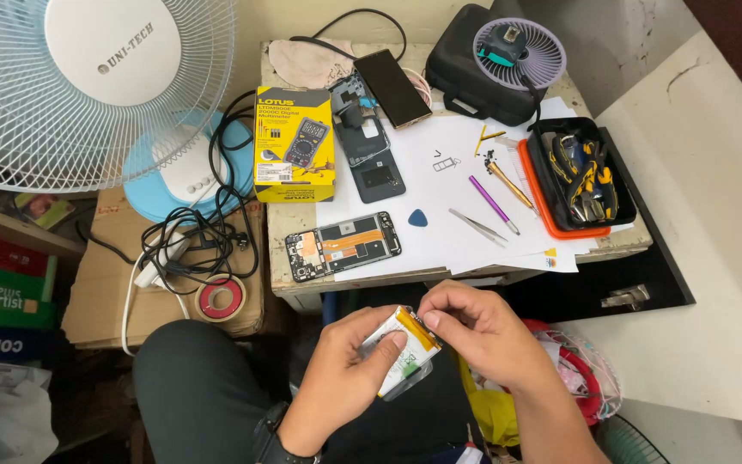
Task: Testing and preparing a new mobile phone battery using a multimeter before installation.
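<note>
My left hand (343,369) and my right hand (474,331) both grip a flat white and yellow phone battery (407,348) in a clear wrapper, held over my lap below the table edge. My right fingers pinch its upper corner; my left thumb lies across its face. On the table above lies an opened phone frame (343,245) with orange flex cables showing. Nearby rest a dark phone back cover (373,155) and a black phone (392,88).
A yellow multimeter box (294,144), blue pick (418,218), tweezers (478,226), purple and gold screwdrivers (494,202), an orange-rimmed tool tray (579,176), a small desk fan (519,53) on a black case. At left: a large white fan (88,86), tangled cables (191,232), tape roll (221,298).
</note>
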